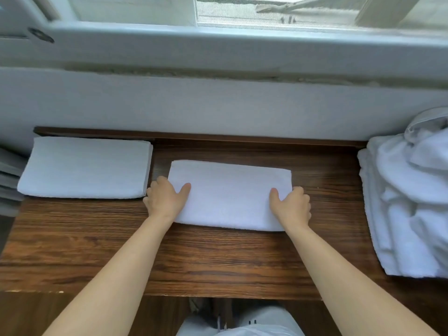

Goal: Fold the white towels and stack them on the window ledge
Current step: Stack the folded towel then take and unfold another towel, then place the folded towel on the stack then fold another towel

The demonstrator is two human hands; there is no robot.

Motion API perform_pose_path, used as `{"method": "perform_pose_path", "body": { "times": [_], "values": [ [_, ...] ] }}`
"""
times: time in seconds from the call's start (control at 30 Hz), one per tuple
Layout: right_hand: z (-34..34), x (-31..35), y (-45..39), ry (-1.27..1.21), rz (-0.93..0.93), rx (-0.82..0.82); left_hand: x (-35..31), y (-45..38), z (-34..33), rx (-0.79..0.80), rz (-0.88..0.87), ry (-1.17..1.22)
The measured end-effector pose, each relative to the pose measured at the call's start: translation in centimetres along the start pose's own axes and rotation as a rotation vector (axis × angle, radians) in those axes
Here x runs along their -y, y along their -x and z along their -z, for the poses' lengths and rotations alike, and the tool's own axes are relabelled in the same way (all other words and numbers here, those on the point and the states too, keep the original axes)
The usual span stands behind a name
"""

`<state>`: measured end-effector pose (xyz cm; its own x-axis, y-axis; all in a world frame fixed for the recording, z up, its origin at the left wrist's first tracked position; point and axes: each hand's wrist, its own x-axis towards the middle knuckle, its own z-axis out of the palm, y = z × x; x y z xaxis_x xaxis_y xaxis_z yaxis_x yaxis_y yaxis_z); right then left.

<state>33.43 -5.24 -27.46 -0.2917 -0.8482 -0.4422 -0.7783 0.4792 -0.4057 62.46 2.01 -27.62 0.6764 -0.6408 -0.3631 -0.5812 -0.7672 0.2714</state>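
The wooden table (218, 258) runs wide under both forearms, and that is the working surface for everything here. Off beyond the right hand (292, 206), well apart from it, sits the pile of unfolded towels (409, 204), rumpled and slumping toward the table's end. Just outside the left hand (166, 198) lies the folded stack (84, 167), neat, squared, its near corner almost meeting the knuckles. Between the two hands is the towel in play, the folded towel (230, 194), flat on the wood in a tidy rectangle. Left hand grips the left short edge, thumb lying on top and fingers curled down around the side; right hand mirrors it on the right edge, thumb up top, fingers wrapped under. I read this as the pickup for stacking: the fold looks finished. To do it well, both hands should lift together and level, so the layers don't slide or fan open. Keep the thumbs pressing down lightly as it travels. The move goes toward the left hand's side, so the left hand leads and must clear the stack's near corner before lowering. Set it down square, edges matched to the towel below, then release both sides at once. The risk is a sagging middle, since nothing supports the centre; a firm, slightly taut hold between the hands should keep it flat.
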Motion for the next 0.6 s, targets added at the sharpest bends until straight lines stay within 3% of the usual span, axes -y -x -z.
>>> {"method": "perform_pose_path", "body": {
  "times": [0.13,0.23,0.47,0.6],
  "values": [
    [0.5,0.0,-1.2,-0.181,-0.165,0.121,0.9,-1.3,0.3,0.238,0.179,0.333],
    [1.3,0.0,-1.8,-0.244,-0.176,0.167,1.2,-1.7,0.8,0.327,0.156,0.472],
    [2.0,0.8,-2.3,-0.342,-0.051,0.2,0.3,-1.9,1.1,0.297,0.083,0.608],
    [1.4,0.8,-2.7,-0.375,-0.107,0.224,-0.4,-1.0,1.1,0.21,0.004,0.475]
  ]
}}
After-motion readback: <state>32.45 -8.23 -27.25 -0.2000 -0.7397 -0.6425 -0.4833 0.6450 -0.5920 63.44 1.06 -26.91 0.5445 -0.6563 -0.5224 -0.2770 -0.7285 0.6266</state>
